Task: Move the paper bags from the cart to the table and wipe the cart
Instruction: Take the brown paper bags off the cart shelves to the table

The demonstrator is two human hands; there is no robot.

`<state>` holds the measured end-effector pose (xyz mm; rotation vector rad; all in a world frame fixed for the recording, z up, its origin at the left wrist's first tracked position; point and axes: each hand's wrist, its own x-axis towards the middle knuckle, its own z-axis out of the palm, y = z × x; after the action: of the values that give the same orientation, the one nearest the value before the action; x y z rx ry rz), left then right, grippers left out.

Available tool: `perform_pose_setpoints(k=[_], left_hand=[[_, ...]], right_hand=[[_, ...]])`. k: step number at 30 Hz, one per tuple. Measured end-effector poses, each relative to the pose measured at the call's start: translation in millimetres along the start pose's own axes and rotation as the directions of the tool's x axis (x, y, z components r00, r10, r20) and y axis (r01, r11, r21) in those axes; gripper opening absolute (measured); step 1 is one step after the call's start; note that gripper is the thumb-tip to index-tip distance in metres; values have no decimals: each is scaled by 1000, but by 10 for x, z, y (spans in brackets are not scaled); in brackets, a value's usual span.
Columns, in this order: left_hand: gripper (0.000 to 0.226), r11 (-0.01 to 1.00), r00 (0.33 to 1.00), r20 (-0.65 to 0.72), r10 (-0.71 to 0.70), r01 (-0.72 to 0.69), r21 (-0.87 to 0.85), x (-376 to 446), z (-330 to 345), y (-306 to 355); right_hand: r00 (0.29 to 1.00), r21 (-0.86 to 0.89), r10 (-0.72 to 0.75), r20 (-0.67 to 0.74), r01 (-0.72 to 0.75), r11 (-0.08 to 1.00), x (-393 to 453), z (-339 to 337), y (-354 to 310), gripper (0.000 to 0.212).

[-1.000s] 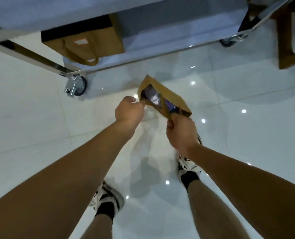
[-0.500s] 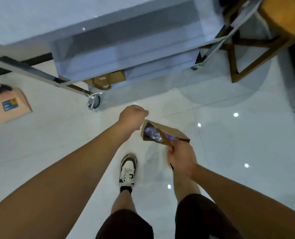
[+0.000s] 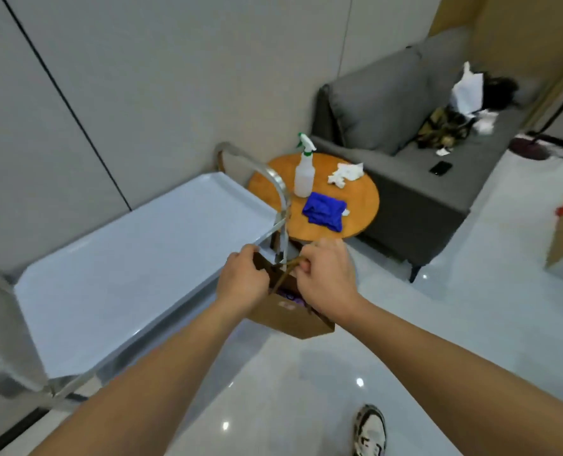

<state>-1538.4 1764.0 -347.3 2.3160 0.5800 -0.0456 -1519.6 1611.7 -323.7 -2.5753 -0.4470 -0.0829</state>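
While held above the glossy white floor (image 3: 438, 324), just off the near corner of the steel cart with its pale blue top tray (image 3: 125, 274): small brown paper bag (image 3: 286, 315), mouth up, something purple inside. Left hand (image 3: 242, 284) curled round the bag's near rim; right hand (image 3: 326, 278) pinching the brown twisted handle (image 3: 290, 269). Beyond the cart's chrome push bar (image 3: 273, 182), round wooden table (image 3: 362, 199) bearing white spray bottle (image 3: 304, 177), crumpled white tissue (image 3: 345, 174) and blue cloth (image 3: 324, 212). Behind, grey sofa (image 3: 388, 103) with black phone (image 3: 440, 167) on the seat.
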Motion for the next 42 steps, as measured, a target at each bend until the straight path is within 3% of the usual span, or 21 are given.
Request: perform_pose_setpoints(k=[3,5,14,25,33,42], left_hand=[[51,982,984,32,175,-176,64,-143,-78,625],[49,963,966,56,252,-256,83,-244,-28,1009],[47,827,827,272,491,-541,151,-675,1122,2707],[41,683,633,489,600,-724,100,-1280,3067,4432],[46,518,419,678,604,-853,65,-1623,4353,5317],[38,217,26,816,577,-968,-123,-1847,5535,6507]], right_hand=[[985,244,166,-50,-150,958,-9,-612,90,26],[964,296,241,-111,-200,934,-47,-963,268,22],[847,225,388,-364,-324,919,-517,-2355,1578,18],[696,256,607,-383,-551,794,-1216,-3529,3557,20],[518,275,755,-403,-718,640,-1693,-4002,4625,26],[223,346,847,-482,-840,418,-1800,-4542,5765,10]])
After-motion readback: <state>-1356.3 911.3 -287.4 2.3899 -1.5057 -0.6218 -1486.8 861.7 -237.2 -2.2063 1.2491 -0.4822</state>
